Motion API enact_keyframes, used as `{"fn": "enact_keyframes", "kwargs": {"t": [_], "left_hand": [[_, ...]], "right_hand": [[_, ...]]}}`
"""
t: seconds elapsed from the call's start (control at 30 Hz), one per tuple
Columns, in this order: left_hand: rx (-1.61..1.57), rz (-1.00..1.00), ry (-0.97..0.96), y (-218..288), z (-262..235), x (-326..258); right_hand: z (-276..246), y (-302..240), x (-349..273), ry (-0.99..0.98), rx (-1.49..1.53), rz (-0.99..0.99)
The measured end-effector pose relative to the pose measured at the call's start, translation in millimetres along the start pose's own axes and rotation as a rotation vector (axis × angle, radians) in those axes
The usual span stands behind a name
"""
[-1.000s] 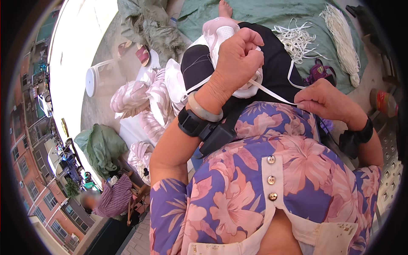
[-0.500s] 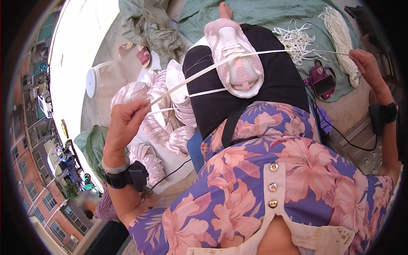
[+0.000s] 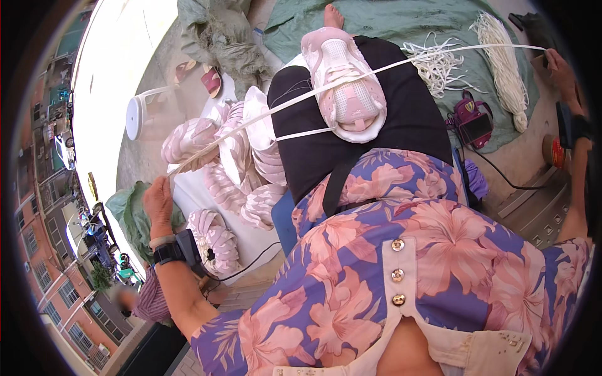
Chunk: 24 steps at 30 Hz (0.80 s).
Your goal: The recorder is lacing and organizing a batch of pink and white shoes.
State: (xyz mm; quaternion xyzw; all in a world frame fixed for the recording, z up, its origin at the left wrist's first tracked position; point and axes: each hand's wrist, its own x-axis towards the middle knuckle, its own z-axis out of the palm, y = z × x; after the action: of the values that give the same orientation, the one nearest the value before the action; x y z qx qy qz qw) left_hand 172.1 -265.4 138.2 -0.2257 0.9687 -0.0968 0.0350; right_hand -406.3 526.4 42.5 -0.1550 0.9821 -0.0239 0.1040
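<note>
A pink and white sneaker (image 3: 359, 103) rests on my lap over black trousers, its toe pointing away from me. Across its lacing runs a flat white shoelace (image 3: 501, 45), pulled out straight between my hands. My left hand (image 3: 158, 203), low on the left, has its fingers closed on one end. Far out at the upper right, my right hand (image 3: 561, 72) pinches the other end. Another thin white strip (image 3: 304, 133) extends left from the sneaker's heel area; where it ends is hard to see.
Several pink and white shoe uppers (image 3: 235, 175) are heaped at my left. On the green cloth (image 3: 376, 22) lie loose white laces (image 3: 436, 66), a lace bundle (image 3: 501, 72) and a purple device (image 3: 471, 122). A white round container (image 3: 135, 118) stands farther left.
My hands have spread wider apart: the left moved left and down, the right outward and slightly up. The lace now spans a longer distance over the sneaker, which stays on my lap.
</note>
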Motion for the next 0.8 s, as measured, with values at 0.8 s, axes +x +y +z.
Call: {"fn": "enact_keyframes", "kwargs": {"t": [0.8], "left_hand": [[-0.59, 0.245, 0.27, 231.1, -31.6, 140.1]], "right_hand": [[109.6, -400.3, -127.9, -0.437, 1.605, -0.087]]}}
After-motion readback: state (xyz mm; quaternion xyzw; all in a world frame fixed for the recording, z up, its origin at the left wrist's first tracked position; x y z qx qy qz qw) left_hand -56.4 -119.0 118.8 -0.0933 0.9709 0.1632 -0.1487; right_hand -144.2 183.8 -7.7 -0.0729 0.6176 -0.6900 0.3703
